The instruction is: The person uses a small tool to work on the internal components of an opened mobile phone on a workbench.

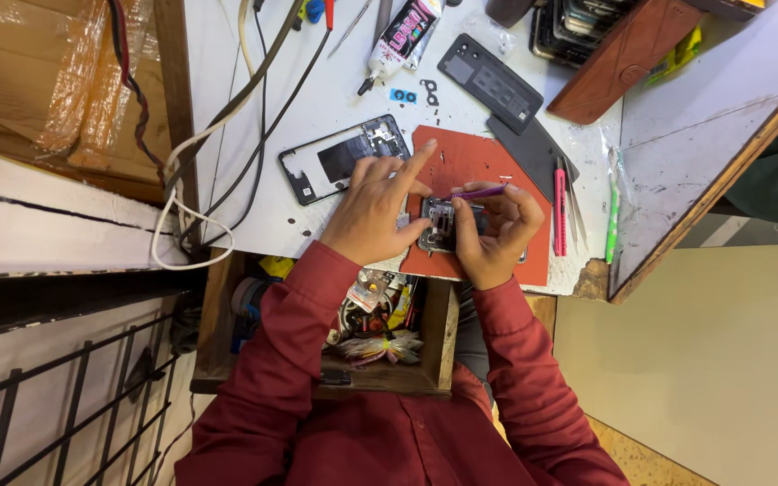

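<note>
opened phone (443,227) on red mat (479,162), bench (317,108) edge. left hand (373,209) closed, steadying it; right hand (495,225) pinching purple tool (479,192). risk: tool slipping, gouging board.

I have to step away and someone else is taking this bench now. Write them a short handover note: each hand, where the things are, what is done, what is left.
Left hand: steadies the opened phone on the red mat, forefinger raised.
Right hand: holds a thin purple tool over the phone's upper part; the tip is hidden by the fingers.
Around: phone frame left of the mat, dark back cover above it, glue tube at top, pink tool and tweezers to the right.
Done: the phone is open, its inner parts exposed.
Left: work inside the phone is under way; it is not closed.
</note>
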